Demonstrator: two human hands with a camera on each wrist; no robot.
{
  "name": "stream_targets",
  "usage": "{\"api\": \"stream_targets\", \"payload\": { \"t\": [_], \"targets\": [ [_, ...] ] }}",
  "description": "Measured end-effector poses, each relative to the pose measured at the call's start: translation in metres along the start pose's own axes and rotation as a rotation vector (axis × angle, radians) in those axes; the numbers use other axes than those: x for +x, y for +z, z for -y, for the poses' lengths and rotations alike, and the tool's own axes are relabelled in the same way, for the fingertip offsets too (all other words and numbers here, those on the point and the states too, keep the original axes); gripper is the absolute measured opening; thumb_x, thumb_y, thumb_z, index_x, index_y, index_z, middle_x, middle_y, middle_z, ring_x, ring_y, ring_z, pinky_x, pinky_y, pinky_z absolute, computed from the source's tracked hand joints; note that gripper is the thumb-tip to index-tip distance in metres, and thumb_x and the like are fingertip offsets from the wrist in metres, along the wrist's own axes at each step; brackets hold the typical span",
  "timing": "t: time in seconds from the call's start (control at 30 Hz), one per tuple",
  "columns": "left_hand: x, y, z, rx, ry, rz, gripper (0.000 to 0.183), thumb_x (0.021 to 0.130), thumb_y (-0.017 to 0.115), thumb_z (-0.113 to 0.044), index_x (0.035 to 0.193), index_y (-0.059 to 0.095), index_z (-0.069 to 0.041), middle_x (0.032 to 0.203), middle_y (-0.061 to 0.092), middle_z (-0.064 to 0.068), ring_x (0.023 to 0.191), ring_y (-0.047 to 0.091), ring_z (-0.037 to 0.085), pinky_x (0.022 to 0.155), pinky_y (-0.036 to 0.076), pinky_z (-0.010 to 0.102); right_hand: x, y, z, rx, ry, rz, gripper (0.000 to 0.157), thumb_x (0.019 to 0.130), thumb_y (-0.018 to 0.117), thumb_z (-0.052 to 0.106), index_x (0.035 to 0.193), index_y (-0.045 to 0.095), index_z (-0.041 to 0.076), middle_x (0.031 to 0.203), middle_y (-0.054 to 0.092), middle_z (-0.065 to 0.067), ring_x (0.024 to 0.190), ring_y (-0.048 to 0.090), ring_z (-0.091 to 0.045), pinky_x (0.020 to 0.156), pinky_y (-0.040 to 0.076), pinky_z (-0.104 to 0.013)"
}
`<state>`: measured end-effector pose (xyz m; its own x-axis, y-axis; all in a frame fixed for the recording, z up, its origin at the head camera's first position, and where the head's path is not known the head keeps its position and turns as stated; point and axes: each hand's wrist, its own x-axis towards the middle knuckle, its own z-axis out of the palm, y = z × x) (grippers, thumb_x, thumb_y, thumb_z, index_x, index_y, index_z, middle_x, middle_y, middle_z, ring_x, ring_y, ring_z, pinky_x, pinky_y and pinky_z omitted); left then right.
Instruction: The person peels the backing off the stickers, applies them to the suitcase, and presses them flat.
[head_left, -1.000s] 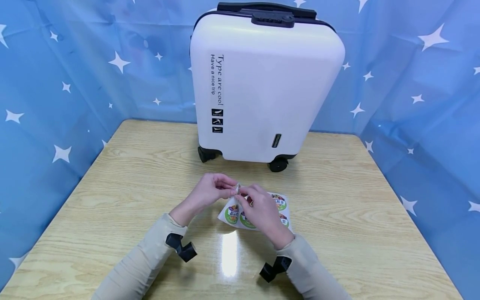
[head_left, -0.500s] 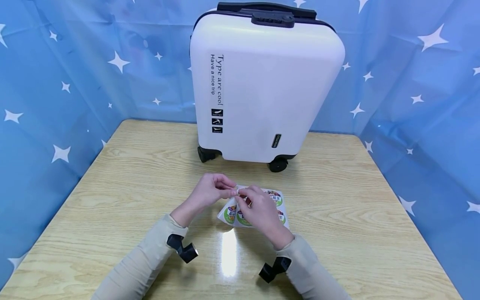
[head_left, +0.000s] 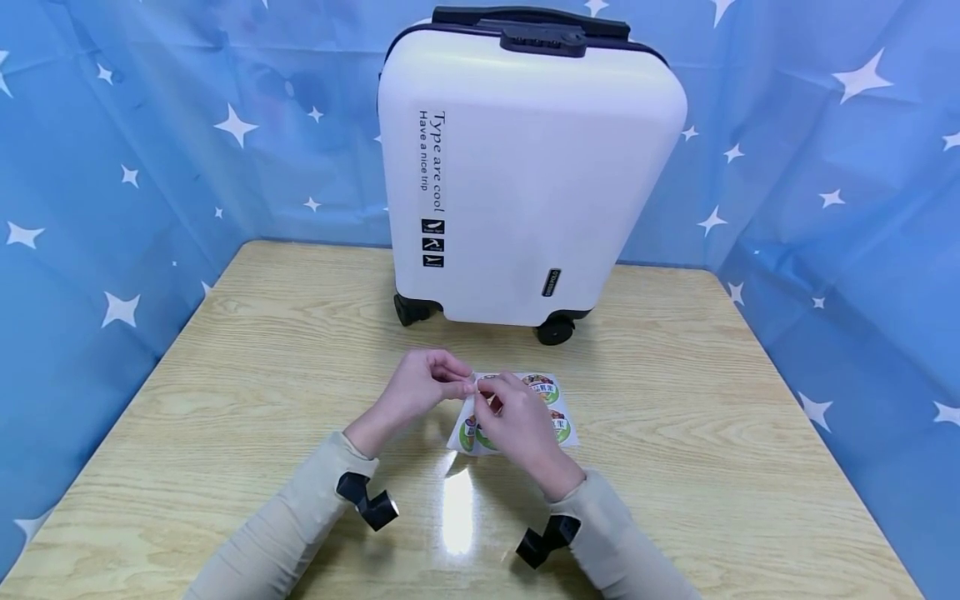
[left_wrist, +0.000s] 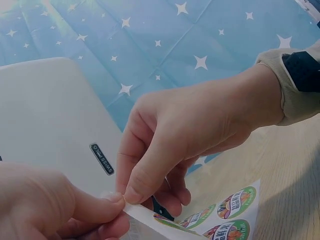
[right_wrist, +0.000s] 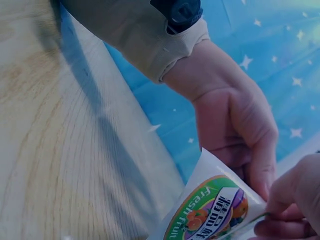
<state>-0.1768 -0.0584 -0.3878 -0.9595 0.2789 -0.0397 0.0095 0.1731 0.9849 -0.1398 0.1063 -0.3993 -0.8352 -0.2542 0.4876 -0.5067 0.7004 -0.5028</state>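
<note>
A white sticker sheet (head_left: 542, 388) with round fruit labels lies under my hands on the table, its left part bent upward. My left hand (head_left: 420, 387) pinches the raised upper-left edge between thumb and fingers. Right beside it, the thumb and fingers of my right hand (head_left: 525, 425) pinch the same edge, the fingertips of both hands nearly touching. In the left wrist view the sheet (left_wrist: 255, 200) slopes away below the right hand (left_wrist: 190, 125). A green "Fresh fruit" sticker (right_wrist: 200, 212) shows large in the right wrist view. The pinched spot itself is mostly hidden by the fingertips.
A white suitcase (head_left: 525, 183) with black wheels stands upright at the back of the wooden table (head_left: 300, 333). A blue curtain (head_left: 180, 125) with white stars surrounds the table. A small black camera (head_left: 369, 502) sits on each wrist.
The sheet's left part has shifted and its fold looks narrower, and the right part has moved slightly left and flatter. Both hands keep pinching in nearly the same place.
</note>
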Motion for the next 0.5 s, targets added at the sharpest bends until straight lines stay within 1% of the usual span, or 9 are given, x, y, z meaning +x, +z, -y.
{"api": "stream_targets", "payload": {
  "t": [0.13,0.3,0.37,0.5],
  "targets": [
    [0.0000,0.0009,-0.0013,0.006,-0.016,0.001,0.014,0.077,0.073,0.000,0.090,0.067,-0.001,0.081,0.068,0.007,0.076,0.065,0.018,0.070,0.053,0.030,-0.0005,-0.0027,-0.0004,0.008,0.045,0.012,0.012,0.081,0.066,0.009,0.092,0.071,0.005,0.082,0.064,0.000,0.065,0.057,-0.014,0.056,0.045,-0.020],
    [0.0009,0.0009,-0.0001,0.029,-0.030,0.004,0.015,0.078,0.073,-0.002,0.092,0.068,-0.002,0.082,0.068,0.006,0.077,0.064,0.017,0.071,0.052,0.030,-0.0004,-0.0049,-0.0004,0.023,0.105,0.021,0.005,0.081,0.067,0.010,0.086,0.069,0.009,0.078,0.061,0.004,0.065,0.052,-0.007,0.056,0.044,-0.021],
    [0.0008,0.0006,0.0002,0.035,-0.031,0.008,0.016,0.078,0.072,-0.003,0.094,0.068,-0.002,0.083,0.068,0.005,0.078,0.064,0.017,0.072,0.052,0.030,-0.0001,-0.0057,0.0003,0.024,0.120,0.027,0.003,0.082,0.066,0.010,0.083,0.068,0.010,0.075,0.058,0.005,0.064,0.051,-0.007,0.056,0.043,-0.021],
    [0.0003,-0.0005,0.0009,0.047,-0.018,0.019,0.017,0.080,0.071,-0.003,0.096,0.068,-0.003,0.085,0.067,0.005,0.080,0.063,0.017,0.072,0.052,0.030,0.0000,-0.0062,-0.0015,0.017,0.131,0.034,0.003,0.083,0.064,0.011,0.081,0.066,0.010,0.073,0.054,0.006,0.064,0.048,-0.008,0.055,0.042,-0.022]
  ]
}}
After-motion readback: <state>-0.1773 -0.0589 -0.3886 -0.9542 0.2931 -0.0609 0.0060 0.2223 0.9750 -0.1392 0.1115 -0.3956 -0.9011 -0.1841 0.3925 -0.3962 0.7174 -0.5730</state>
